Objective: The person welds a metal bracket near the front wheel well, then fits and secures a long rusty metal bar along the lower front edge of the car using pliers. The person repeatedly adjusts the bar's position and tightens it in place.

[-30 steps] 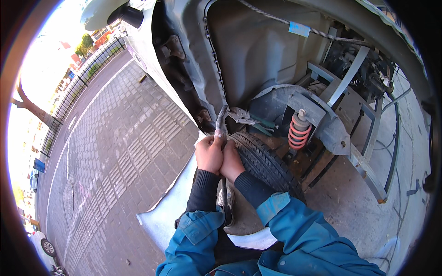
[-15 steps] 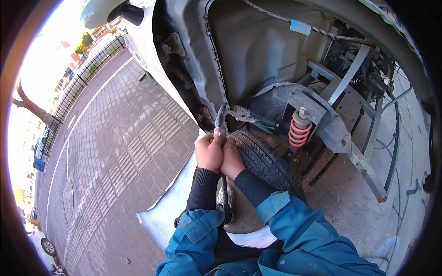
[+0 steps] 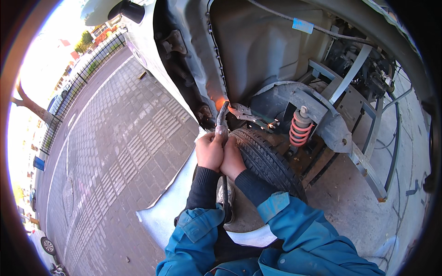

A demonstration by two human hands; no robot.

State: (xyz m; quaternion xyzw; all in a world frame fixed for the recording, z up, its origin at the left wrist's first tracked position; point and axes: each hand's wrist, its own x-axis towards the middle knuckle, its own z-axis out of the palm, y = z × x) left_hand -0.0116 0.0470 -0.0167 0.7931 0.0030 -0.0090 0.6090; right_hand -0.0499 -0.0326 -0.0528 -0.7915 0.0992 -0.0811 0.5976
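My left hand (image 3: 210, 153) and my right hand (image 3: 232, 158) are both closed round a welding torch (image 3: 221, 124), side by side. A dark cable runs down from the torch between my forearms. Its tip touches or nearly touches the lower end of a grey body panel seam (image 3: 216, 60), where an orange glow and sparks show. Just right of the tip, locking pliers (image 3: 244, 112) hang clamped near the seam, their handles pointing right. Directly below the pliers stands a black tyre (image 3: 264, 158).
A red coil spring (image 3: 299, 131) and a metal frame (image 3: 363, 156) are to the right. A corrugated conduit (image 3: 276, 16) crosses above. A white sheet (image 3: 168, 202) lies under my arms, on brick paving (image 3: 115, 161). My shoe (image 3: 225, 200) stands below.
An orange glow has appeared at the torch tip, and sparks fly right past the pliers. My hands have hardly moved.
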